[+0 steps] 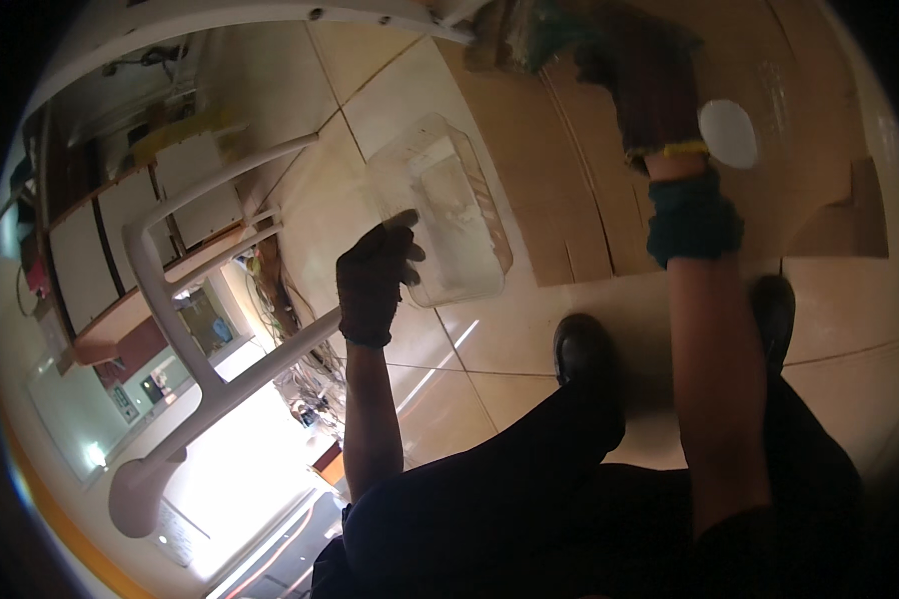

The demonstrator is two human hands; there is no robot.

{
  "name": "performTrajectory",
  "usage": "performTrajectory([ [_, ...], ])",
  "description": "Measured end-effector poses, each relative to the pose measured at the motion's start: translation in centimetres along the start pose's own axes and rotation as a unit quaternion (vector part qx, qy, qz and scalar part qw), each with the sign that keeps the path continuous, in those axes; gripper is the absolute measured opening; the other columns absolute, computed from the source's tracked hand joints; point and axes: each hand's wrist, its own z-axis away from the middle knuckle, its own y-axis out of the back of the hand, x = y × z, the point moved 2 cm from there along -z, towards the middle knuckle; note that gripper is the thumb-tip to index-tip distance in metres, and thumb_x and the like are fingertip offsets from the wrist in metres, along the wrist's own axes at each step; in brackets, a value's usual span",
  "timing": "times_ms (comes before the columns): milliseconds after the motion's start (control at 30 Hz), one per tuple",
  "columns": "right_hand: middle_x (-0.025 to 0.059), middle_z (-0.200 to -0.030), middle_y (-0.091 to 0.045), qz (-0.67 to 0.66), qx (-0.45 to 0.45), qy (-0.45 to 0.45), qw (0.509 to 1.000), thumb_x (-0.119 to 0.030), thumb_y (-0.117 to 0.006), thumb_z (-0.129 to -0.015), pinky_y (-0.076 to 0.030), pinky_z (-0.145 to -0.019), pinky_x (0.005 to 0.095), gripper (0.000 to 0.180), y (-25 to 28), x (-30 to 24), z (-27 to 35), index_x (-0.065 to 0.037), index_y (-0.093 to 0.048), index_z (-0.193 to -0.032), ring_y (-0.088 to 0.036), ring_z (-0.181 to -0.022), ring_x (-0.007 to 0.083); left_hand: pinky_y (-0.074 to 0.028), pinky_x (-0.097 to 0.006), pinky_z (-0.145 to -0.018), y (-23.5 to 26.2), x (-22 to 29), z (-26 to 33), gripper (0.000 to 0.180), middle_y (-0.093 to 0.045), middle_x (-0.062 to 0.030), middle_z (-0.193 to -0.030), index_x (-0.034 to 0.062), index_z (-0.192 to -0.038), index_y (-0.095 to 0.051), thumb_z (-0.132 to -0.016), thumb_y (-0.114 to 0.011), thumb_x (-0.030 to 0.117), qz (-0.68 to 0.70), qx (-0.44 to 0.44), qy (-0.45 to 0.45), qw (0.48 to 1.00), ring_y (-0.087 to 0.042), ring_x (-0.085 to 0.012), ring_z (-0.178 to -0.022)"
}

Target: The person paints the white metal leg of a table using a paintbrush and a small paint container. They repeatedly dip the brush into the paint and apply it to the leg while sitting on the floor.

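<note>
My left hand (pixel 378 280), in a dark knitted glove, is beside a clear plastic tub (pixel 459 265) on the tiled floor. Its fingers are slightly bent and apart, with nothing in them; whether they touch the rim I cannot tell. Over at the far right, my right hand (pixel 649 75) wears a dark glove with a yellow edge and a green cuff band above it. It is closed at a blurred greenish, rag-like bundle (pixel 544 35), close to a white frame bar. Motion smears the fingers and the bundle. A cardboard sheet (pixel 529 180) lies beneath that hand.
A white oval disc (pixel 729 133) lies on the cardboard beside my right wrist. White tubular framing (pixel 260 359) rises at the left, with tangled cables (pixel 305 374) behind it. My black shoe (pixel 582 349) stands on the tiles near the cardboard's edge.
</note>
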Motion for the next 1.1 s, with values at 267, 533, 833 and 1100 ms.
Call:
performTrajectory([
  [267,0.0073,-0.086,-0.065,-0.448,0.034,-0.356,0.820,-0.019,-0.047,-0.099,-0.054,-0.056,0.0252,0.025,1.0,-0.2,-1.3,-0.006,-0.062,-0.113,-0.063,-0.068,0.0120,-0.035,-0.017,-0.044,0.2,1.1,-0.1,0.030,-0.065,-0.0013,-0.073,0.0058,-0.115,-0.066,-0.092,-0.056,0.022,-0.101,0.047,0.006,0.994,-0.050,-0.0032,-0.051],
  [533,0.0064,-0.086,-0.064,-0.544,0.217,-0.492,0.644,-0.025,-0.060,-0.093,-0.053,-0.052,0.0269,0.029,-0.4,-2.3,0.2,-0.003,-0.059,-0.112,-0.063,-0.064,0.0148,-0.036,-0.018,-0.046,-0.6,3.3,-1.2,0.031,-0.065,-0.0018,-0.073,0.0056,-0.116,-0.066,-0.097,-0.049,0.024,-0.183,0.037,-0.023,0.982,-0.049,-0.0032,-0.052],
  [833,0.0077,-0.090,-0.064,-0.602,0.246,-0.534,0.540,-0.028,-0.063,-0.092,-0.053,-0.058,0.0296,0.037,-3.2,-4.1,1.2,-0.002,-0.058,-0.116,-0.063,-0.071,0.0168,-0.037,-0.018,-0.044,-2.0,4.5,-1.3,0.030,-0.067,-0.0022,-0.073,0.0042,-0.116,-0.065,-0.093,-0.054,0.020,-0.162,0.055,0.011,0.985,-0.052,-0.0039,-0.050],
  [1100,0.0055,-0.093,-0.064,-0.525,0.231,-0.425,0.700,-0.018,-0.064,-0.091,-0.051,-0.061,0.0275,0.035,1.3,-4.6,0.9,-0.005,-0.056,-0.123,-0.063,-0.076,0.0146,-0.038,-0.018,-0.044,-1.6,4.1,-0.8,0.029,-0.067,-0.0029,-0.073,0.0047,-0.116,-0.065,-0.092,-0.055,0.019,-0.167,0.064,-0.002,0.984,-0.053,-0.0038,-0.050],
])
